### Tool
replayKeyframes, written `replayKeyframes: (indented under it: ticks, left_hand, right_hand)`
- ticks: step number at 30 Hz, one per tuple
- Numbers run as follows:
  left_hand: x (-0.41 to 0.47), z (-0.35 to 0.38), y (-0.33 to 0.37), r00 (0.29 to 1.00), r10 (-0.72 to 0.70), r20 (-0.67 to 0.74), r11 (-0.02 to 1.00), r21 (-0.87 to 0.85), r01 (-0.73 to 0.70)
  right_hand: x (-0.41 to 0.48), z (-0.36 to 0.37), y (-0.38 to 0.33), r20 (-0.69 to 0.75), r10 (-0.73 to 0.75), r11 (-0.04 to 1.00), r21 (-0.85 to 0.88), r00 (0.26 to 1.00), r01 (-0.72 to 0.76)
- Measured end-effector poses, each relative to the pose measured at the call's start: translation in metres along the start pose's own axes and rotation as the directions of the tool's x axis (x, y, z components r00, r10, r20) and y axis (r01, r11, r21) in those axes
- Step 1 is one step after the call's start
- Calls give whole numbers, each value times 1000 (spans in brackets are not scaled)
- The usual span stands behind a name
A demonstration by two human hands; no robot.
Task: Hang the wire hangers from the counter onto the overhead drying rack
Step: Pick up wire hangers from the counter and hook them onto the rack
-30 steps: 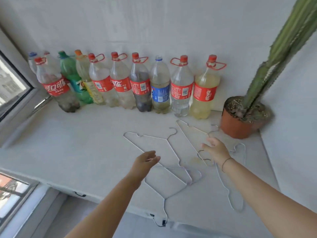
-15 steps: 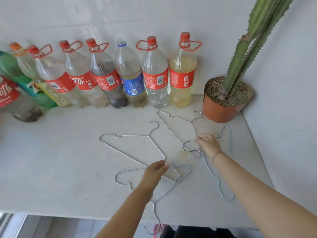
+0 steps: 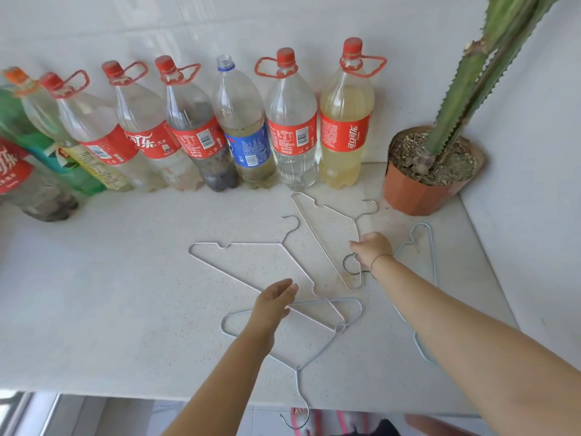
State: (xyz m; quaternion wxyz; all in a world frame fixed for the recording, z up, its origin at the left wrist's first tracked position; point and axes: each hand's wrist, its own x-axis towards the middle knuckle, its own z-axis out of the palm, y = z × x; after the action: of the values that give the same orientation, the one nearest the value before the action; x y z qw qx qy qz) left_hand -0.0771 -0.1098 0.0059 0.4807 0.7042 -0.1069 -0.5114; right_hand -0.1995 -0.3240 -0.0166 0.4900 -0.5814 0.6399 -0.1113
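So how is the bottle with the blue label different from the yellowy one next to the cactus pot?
The blue-label bottle has no cap; the yellow bottle has a red cap with a red loop handle. The blue-label bottle holds only a little murky liquid at the bottom, while the yellow bottle is mostly full of pale yellow liquid. Its label is red, not blue. Both are big clear plastic bottles standing against the wall.

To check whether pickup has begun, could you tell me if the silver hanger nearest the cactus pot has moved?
No: the hanger lies flat, its hook beside the cactus pot as before.
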Motion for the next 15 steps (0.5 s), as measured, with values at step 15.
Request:
replayKeyframes:
  ticks: [15]
  left_hand:
    - [-30,-37,-39,958,267,104,644,720,-257]
  right_hand:
    - [0,15,-3,-181,45,985,-157,982,-74]
